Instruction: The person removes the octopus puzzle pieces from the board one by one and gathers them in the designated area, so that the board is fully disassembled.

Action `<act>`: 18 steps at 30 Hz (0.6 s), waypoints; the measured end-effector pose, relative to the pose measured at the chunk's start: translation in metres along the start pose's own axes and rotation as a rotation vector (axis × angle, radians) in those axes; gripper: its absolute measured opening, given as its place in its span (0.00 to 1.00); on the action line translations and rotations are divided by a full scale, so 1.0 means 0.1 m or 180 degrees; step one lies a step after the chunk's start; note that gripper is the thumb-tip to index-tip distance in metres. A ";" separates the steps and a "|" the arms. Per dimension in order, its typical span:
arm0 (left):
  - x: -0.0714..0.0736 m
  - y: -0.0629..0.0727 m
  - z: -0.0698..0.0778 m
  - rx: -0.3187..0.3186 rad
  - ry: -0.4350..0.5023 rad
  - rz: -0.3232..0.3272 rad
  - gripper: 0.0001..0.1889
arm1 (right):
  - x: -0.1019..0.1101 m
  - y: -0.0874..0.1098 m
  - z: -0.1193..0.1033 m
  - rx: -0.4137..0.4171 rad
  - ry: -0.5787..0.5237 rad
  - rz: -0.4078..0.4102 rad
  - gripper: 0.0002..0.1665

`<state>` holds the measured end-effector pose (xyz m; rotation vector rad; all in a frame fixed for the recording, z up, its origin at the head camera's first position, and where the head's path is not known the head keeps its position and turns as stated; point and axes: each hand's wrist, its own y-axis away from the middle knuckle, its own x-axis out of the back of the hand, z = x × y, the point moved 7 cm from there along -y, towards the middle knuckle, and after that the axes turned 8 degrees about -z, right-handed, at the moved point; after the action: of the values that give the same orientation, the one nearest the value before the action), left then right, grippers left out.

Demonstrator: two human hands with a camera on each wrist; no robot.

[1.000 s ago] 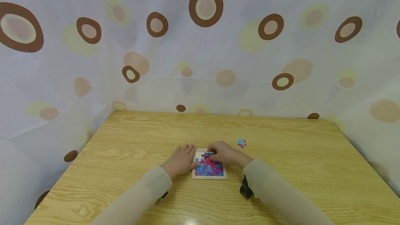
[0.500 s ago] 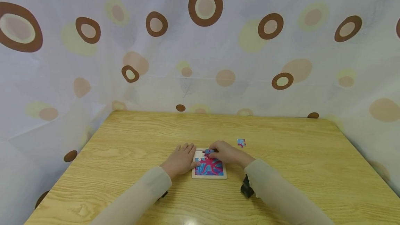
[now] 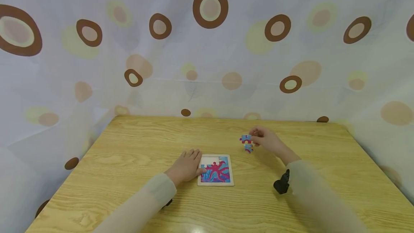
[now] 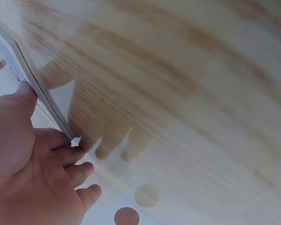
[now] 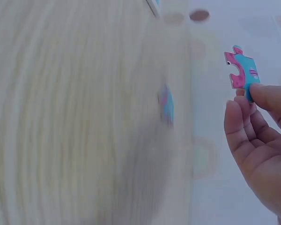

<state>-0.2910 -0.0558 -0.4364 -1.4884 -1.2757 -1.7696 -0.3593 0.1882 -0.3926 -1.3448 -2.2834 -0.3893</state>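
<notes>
A square jigsaw tray [image 3: 231, 175] with a pink octopus picture lies on the table, a white bare area showing along its upper left. My left hand [image 3: 184, 167] rests along the tray's left side, fingers straight on the table and thumb over the picture; in the left wrist view, the thumb [image 4: 25, 93] lies on the tray's rim. My right hand [image 3: 266, 141] pinches a blue and pink jigsaw piece [image 5: 246, 70] between thumb and fingers, raised over the table. Just below it in the head view lies another jigsaw piece [image 3: 248, 149].
The wooden table [image 3: 145, 139] stretches around the tray on all sides. A white curtain [image 3: 181, 56] with brown and beige ovals hangs behind and at both sides. Each wrist carries a black camera, the right one [image 3: 281, 182] showing more.
My right hand has left the tray's upper part and moved right and back, carrying the jigsaw piece near the loose one. The left hand stays at the tray's edge.
</notes>
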 end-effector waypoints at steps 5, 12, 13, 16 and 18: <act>-0.01 0.00 -0.01 0.0000 0.0009 0.0020 0.37 | 0.45 0.21 0.38 -0.0343 -0.0068 0.0198 0.16; -0.02 -0.01 -0.01 0.0002 -0.0012 0.0022 0.37 | 0.80 0.48 0.81 -0.0734 0.0047 0.0355 0.14; -0.02 -0.02 -0.01 0.0004 -0.0014 0.0021 0.37 | 0.82 0.51 0.85 -0.0764 0.0093 0.0351 0.14; -0.02 -0.02 -0.02 0.0009 -0.0012 0.0015 0.36 | 0.86 0.58 0.95 -0.0891 0.0233 0.0318 0.15; -0.02 -0.02 -0.02 0.0013 -0.0017 0.0007 0.37 | 0.88 0.62 1.01 -0.0970 0.0333 0.0281 0.16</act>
<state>-0.2928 -0.0567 -0.4394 -1.4928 -1.2790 -1.7616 -0.3664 0.3296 -0.4325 -1.5242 -2.1320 -0.7840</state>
